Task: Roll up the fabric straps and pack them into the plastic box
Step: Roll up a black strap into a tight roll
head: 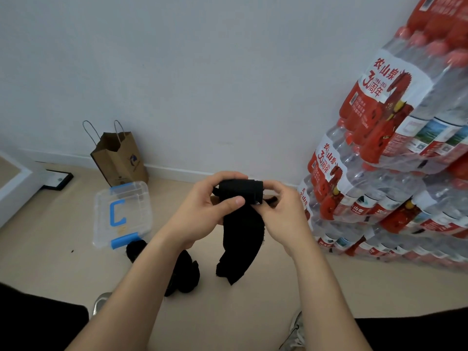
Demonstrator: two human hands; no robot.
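Note:
A black fabric strap (240, 193) is partly rolled into a cylinder in mid-air, and its loose tail (240, 247) hangs down toward the floor. My left hand (202, 211) grips the left end of the roll, thumb across its front. My right hand (283, 214) pinches the right end of the roll. More black straps (184, 272) lie on the floor below my left forearm, partly hidden by it. The clear plastic box (101, 211), lid on with blue clips and a blue handle, sits on the floor to the left.
A brown paper bag (121, 160) stands against the wall behind the box. Stacked shrink-wrapped packs of water bottles (395, 173) fill the right side. A dark flat frame (57, 179) lies by the left wall. My shoes (296, 333) show at the bottom.

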